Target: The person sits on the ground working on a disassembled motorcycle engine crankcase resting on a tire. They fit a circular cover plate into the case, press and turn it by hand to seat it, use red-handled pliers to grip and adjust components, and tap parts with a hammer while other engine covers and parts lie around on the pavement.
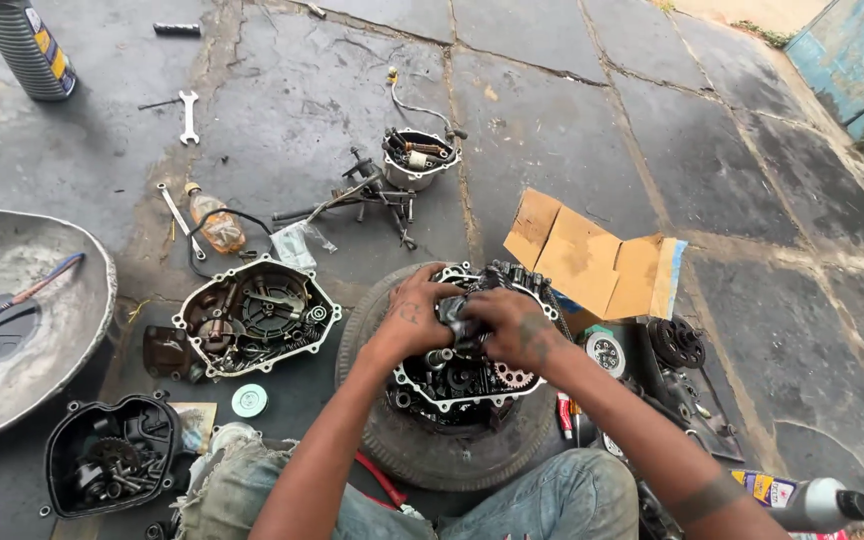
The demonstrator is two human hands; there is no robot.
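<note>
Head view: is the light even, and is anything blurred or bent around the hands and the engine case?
Head view: soft, even daylight, faint shadows, no glare; left hand and right hand slightly soft over the engine case, which sits on a tyre; paving joints curve toward the frame edges.

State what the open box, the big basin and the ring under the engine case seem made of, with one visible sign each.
Box: plain brown cardboard, with folded flaps. Basin: seemingly dull grey metal, stained and worn. Ring: likely black rubber, an old tyre by its rounded, ribbed sidewall.
</note>
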